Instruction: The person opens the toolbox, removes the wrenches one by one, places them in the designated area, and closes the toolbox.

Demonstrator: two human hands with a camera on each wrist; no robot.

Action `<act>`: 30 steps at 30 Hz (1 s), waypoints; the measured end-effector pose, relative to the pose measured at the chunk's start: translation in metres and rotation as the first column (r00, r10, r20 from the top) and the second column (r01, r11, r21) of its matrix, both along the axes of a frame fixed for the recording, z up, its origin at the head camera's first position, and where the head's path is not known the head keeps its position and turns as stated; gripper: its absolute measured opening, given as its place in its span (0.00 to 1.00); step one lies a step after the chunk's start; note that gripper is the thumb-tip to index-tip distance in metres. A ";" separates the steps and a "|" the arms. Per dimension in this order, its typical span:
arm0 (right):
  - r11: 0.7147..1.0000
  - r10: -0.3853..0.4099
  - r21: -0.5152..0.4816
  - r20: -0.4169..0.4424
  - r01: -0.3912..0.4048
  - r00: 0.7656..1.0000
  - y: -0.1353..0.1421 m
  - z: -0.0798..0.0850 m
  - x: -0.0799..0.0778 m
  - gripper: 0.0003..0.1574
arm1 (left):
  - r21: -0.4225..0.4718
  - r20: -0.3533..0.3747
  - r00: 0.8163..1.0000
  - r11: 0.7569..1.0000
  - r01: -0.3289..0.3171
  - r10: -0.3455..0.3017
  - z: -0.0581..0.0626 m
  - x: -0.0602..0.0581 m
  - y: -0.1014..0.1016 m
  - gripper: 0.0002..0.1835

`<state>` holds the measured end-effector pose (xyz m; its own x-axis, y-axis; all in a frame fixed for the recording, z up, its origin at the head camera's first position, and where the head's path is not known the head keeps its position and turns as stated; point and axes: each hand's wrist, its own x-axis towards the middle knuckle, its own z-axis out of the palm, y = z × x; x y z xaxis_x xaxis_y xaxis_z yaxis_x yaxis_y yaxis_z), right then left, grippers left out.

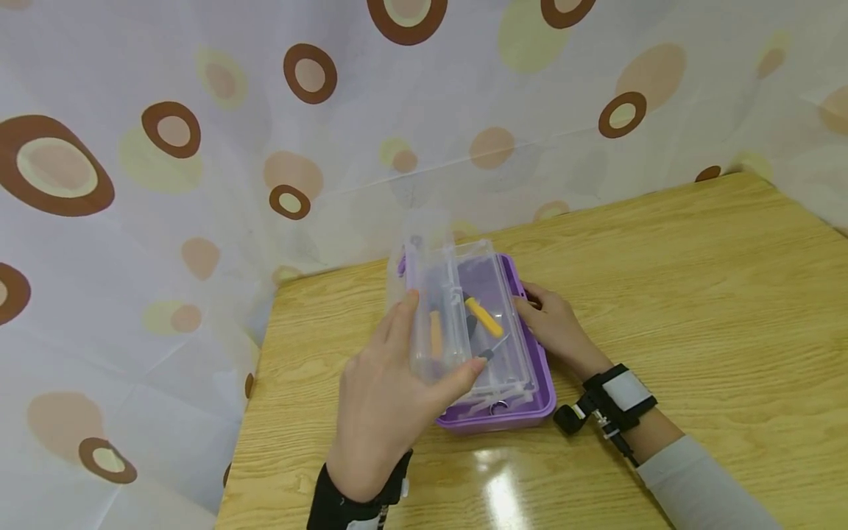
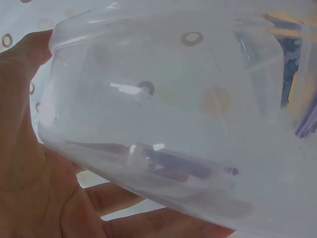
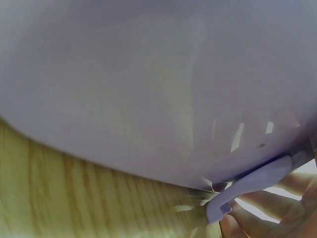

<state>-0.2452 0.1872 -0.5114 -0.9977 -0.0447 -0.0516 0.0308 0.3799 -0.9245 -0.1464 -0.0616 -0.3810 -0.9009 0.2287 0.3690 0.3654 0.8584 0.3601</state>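
Observation:
A purple tool box (image 1: 546, 379) stands on the table with its clear plastic lid (image 1: 427, 250) tilted up at the left. My left hand (image 1: 391, 383) grips that lid, thumb on one side and fingers on the other; the left wrist view shows the clear plastic (image 2: 148, 114) between them. My right hand (image 1: 556, 324) holds the right side of the box, its fingers around a purple latch (image 3: 252, 183) in the right wrist view. Inside the box sits a clear tray (image 1: 510, 368) with a yellow-handled tool (image 1: 485, 318) and a thin dark-handled tool beside it.
An orange-handled item (image 1: 435, 335) shows through the clear plastic. The wood-grain table (image 1: 695, 309) extends to the right of the box. Behind and to the left hangs a patterned cloth (image 1: 358, 132), close to the table's back edge.

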 end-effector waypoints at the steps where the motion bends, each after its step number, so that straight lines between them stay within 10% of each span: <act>1: 1.000 0.000 -0.008 0.002 0.000 1.000 0.000 0.000 0.000 0.42 | -0.006 -0.030 1.000 1.000 -0.001 0.001 0.000 0.000 0.001 0.56; 7: 1.000 0.004 0.004 -0.005 -0.004 1.000 0.002 -0.001 0.000 0.41 | -0.001 -0.066 0.998 1.000 0.012 -0.012 -0.001 0.000 0.002 0.52; 21: 1.000 0.009 0.002 0.016 -0.009 1.000 0.003 0.001 0.001 0.42 | 0.060 0.227 0.974 0.998 -0.011 -0.003 0.014 0.003 -0.017 0.50; 30: 1.000 -0.005 0.026 0.000 0.005 1.000 0.006 0.003 0.001 0.40 | 0.046 0.251 0.968 0.999 0.008 -0.019 0.018 0.001 -0.016 0.49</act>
